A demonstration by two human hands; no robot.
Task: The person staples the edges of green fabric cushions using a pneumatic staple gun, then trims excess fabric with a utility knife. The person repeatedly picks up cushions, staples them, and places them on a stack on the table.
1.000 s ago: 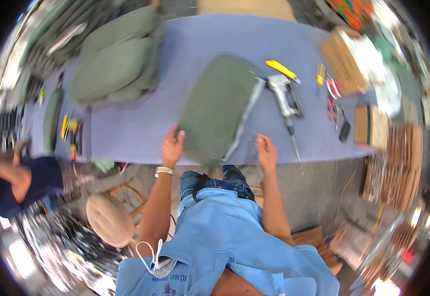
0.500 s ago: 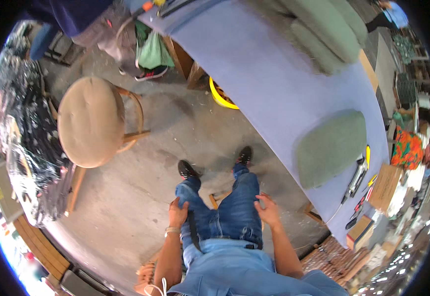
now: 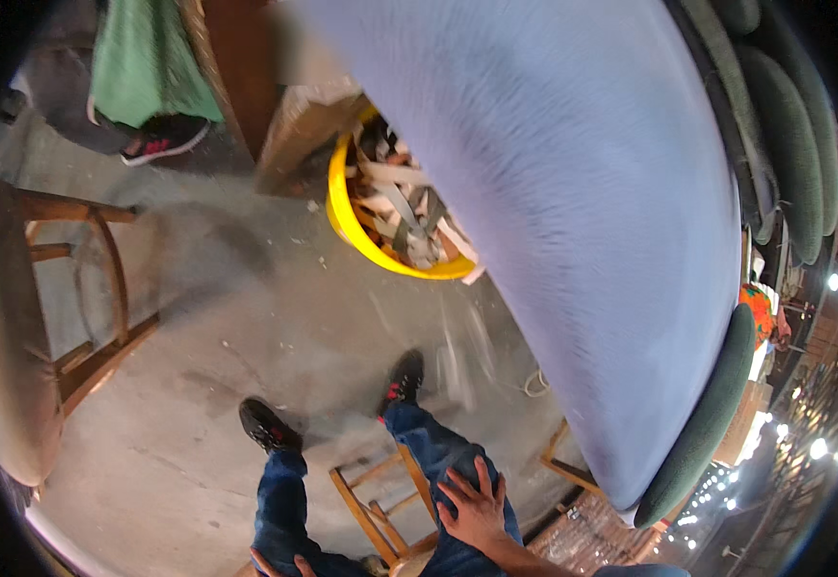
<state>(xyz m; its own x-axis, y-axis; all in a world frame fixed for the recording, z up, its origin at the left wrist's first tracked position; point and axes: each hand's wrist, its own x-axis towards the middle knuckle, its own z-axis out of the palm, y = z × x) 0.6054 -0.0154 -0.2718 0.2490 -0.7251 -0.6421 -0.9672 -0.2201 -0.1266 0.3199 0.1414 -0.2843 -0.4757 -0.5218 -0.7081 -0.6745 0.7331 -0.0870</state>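
My right hand [image 3: 477, 508] lies with spread fingers on my right thigh, over the blue jeans [image 3: 429, 438]. Only the fingers of my left hand [image 3: 282, 564] show, at the lower edge by my left thigh; they are apart and no object is visible in them. Between my legs is the wooden frame of a low stool [image 3: 373, 514]. To the right stands a table covered in blue-grey cloth [image 3: 573, 192]. A green padded cushion [image 3: 703, 423] rests at its near right edge, away from my hands.
A yellow bucket [image 3: 342, 216] of fabric and foam scraps [image 3: 405, 207] stands under the table's left edge. At far left is a beige padded wooden chair [image 3: 5, 337]. Another person's shoe [image 3: 166, 137] and a green bag [image 3: 145, 62] are at upper left. More green cushions [image 3: 785, 144] are at far right.
My view has dipped forward, so the table, bucket and floor look larger. My right hand now lies spread on my thigh, and my left hand has slid mostly out of view.
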